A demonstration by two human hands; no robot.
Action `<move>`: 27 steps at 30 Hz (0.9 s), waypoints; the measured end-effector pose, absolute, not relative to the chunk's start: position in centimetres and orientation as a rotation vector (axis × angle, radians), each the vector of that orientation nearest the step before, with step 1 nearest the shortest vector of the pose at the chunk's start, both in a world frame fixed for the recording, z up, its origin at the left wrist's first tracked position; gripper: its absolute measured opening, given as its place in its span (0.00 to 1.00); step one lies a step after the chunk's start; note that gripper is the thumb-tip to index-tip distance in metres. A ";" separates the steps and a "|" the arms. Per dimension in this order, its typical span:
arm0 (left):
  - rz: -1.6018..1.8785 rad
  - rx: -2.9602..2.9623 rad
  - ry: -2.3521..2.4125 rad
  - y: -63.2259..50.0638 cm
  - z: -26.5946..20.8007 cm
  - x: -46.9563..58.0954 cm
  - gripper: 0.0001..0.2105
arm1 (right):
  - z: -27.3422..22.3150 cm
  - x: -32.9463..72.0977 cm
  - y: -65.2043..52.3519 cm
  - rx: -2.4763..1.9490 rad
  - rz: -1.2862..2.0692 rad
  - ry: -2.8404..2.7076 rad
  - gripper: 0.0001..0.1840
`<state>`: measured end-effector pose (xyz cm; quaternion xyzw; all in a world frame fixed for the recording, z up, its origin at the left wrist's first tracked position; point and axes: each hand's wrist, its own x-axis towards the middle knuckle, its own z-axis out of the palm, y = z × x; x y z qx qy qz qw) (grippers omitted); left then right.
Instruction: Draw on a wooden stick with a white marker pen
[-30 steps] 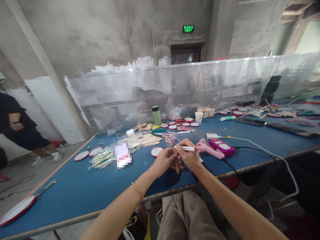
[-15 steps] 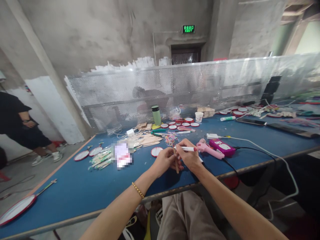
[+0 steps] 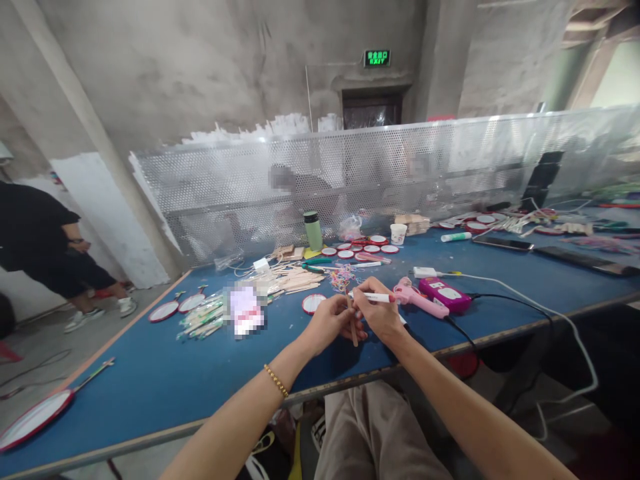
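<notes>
Near the front edge of the blue table, my left hand (image 3: 333,320) pinches a flat wooden stick (image 3: 353,333), which stands tilted with its lower end jutting below the fingers. My right hand (image 3: 377,313) grips a white marker (image 3: 373,297) with a red end; its tip points at the upper part of the stick. The two hands nearly touch. Just left of them lies a round white disc with a red rim (image 3: 313,304). Behind them is a tangle of coloured strings (image 3: 343,276). A pink glue gun (image 3: 420,298) rests to the right of my right hand.
A purple box (image 3: 445,296) with cables sits right of the glue gun. Wooden sticks (image 3: 297,279), bagged sticks (image 3: 203,320) and a green bottle (image 3: 313,231) stand or lie beyond. A perforated metal screen (image 3: 240,193) runs along the back. Another person (image 3: 40,240) stands at far left.
The person at far left has shifted to the right. My hands, the stick and the marker stay in almost the same place.
</notes>
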<state>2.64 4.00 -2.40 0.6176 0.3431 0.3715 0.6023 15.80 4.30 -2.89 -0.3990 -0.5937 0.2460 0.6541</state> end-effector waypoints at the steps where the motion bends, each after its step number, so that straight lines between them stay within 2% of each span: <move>1: 0.862 1.428 0.795 4.0 -2.4 2.6 0.15 | -2.9 15.8 4.3 -0.901 0.551 -1.350 0.15; 12: 0.859 1.432 0.787 4.0 -2.4 2.7 0.17 | -3.1 15.7 4.3 -0.912 0.544 -1.354 0.12; 27: 0.862 1.432 0.780 4.2 -2.7 2.7 0.16 | -3.3 15.8 4.6 -0.911 0.561 -1.353 0.14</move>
